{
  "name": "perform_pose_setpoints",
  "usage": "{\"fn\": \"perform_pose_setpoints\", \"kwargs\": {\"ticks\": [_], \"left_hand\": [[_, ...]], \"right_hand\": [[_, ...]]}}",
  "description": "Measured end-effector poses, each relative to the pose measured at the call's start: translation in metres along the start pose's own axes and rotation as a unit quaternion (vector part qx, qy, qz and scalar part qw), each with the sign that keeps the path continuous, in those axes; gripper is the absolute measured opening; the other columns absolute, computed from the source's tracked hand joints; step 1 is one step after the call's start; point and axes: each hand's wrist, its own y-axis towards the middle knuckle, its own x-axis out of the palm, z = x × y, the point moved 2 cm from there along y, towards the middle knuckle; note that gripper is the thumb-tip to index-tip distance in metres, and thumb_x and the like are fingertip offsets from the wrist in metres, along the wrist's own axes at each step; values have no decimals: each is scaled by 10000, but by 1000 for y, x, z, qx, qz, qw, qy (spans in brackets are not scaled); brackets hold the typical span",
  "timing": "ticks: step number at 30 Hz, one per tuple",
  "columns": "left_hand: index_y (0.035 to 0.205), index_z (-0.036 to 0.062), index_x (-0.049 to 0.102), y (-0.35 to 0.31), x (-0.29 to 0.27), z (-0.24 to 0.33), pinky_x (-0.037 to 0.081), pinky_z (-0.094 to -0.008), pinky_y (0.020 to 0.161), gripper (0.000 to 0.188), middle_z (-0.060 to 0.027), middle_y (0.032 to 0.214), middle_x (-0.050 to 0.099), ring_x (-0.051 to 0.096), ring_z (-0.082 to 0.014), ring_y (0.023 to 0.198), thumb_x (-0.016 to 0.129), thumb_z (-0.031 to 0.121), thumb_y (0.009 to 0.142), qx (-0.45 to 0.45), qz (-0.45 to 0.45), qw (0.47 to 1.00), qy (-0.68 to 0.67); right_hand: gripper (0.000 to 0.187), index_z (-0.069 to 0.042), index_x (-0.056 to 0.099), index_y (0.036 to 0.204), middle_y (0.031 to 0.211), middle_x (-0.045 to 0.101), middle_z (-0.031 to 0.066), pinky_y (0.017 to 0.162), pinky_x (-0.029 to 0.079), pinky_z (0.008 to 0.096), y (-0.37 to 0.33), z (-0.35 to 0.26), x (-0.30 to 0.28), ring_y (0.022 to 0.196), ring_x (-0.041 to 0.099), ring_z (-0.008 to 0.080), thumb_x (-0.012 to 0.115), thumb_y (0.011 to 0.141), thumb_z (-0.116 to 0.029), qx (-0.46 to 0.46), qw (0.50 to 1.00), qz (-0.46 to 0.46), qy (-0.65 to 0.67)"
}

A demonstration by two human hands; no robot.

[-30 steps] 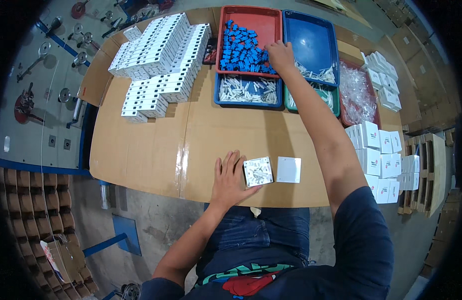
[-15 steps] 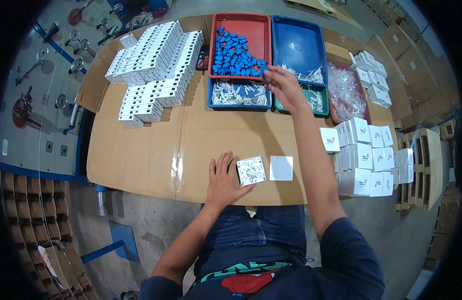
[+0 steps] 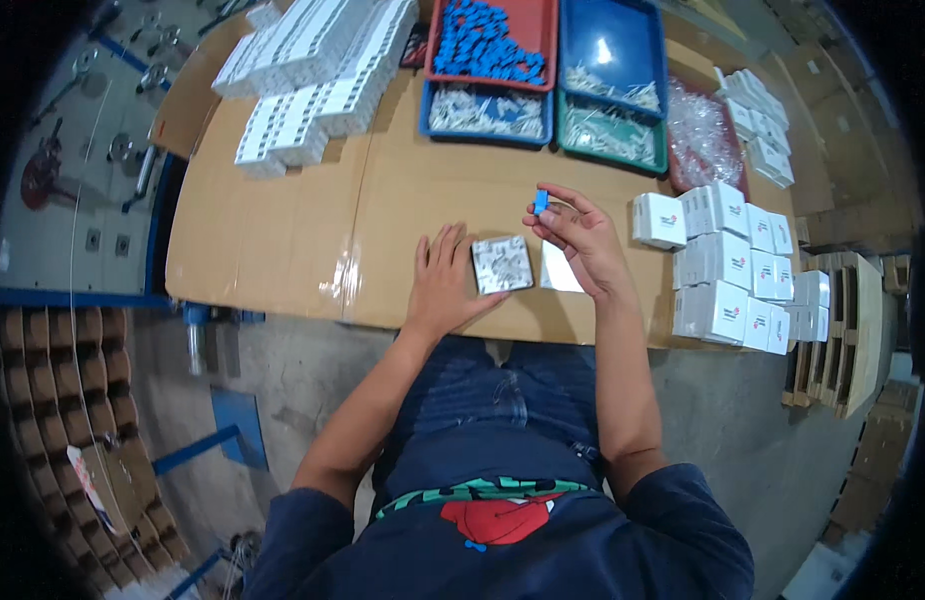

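Between the thumb and fingers of my right hand (image 3: pixel 583 235) is a small blue plastic part (image 3: pixel 541 203), held above the table. Under that hand a flat white square plate (image 3: pixel 559 270) lies on the cardboard, partly covered by the hand. My left hand (image 3: pixel 445 275) rests flat with its fingers spread, the thumb touching the lower left edge of a square white box (image 3: pixel 503 265). Small white and grey pieces show inside the box. More blue parts (image 3: pixel 483 45) like the held one lie in a red tray (image 3: pixel 548 45).
Beyond my hands, a blue tray (image 3: pixel 428 125) and a green tray (image 3: pixel 663 150) hold white pieces, and another blue tray (image 3: pixel 608 50) stands behind. White boxes are stacked at left (image 3: pixel 323 90) and right (image 3: pixel 723 270). A red tray of clear plastic bags (image 3: pixel 698 140) stands at the back right.
My right hand has come back from the red tray toward me, carrying the blue part. The left hand stays beside the white box. The whole view has shifted, so the table sits higher.
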Motion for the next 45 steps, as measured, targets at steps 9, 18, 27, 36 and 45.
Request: {"fn": "perform_pose_setpoints", "kwargs": {"ticks": [9, 18, 27, 36, 45], "left_hand": [[1404, 32, 511, -8, 5, -7, 172, -573, 1241, 1014, -159, 1553, 425, 312, -312, 1516, 774, 717, 704, -20, -11, 1000, -21], [1400, 37, 517, -8, 4, -6, 171, -574, 1243, 1007, -154, 1562, 408, 295, -309, 1524, 755, 732, 712, -19, 0, 1000, -24], [1432, 44, 484, -7, 3, -7, 175, -583, 1242, 1022, -158, 1555, 407, 305, -314, 1511, 730, 746, 731, -17, -7, 1000, -20], [1419, 60, 484, -8, 5, -7, 173, -583, 1243, 1006, -147, 1546, 415, 296, -302, 1516, 736, 743, 725, -20, 1, 999, -25], [1412, 65, 497, -6, 3, -7, 179, -581, 1240, 993, -144, 1552, 412, 301, -297, 1515, 741, 737, 724, -19, -7, 1000, -17]], "right_hand": [[434, -22, 642, 1323, 1117, 701, 136, 862, 574, 334, -2, 69, 3, 997, 717, 239, 726, 897, -29, -99, 911, -22, -400], [359, -61, 692, 1169, 1034, 676, 118, 857, 527, 430, 8, 73, 27, 993, 649, 342, 773, 823, -114, -214, 779, -44, -587], [325, -71, 721, 1133, 1020, 653, 106, 878, 524, 434, 10, 76, 31, 1039, 628, 328, 775, 815, -111, -179, 756, -70, -626], [303, -63, 730, 1086, 1013, 653, 111, 872, 529, 435, 14, 74, 34, 1026, 637, 325, 788, 794, -119, -160, 723, -76, -667], [305, -113, 745, 1067, 985, 649, 77, 839, 498, 443, 11, 83, 36, 1005, 627, 283, 801, 769, -146, -188, 689, -42, -699]]}}
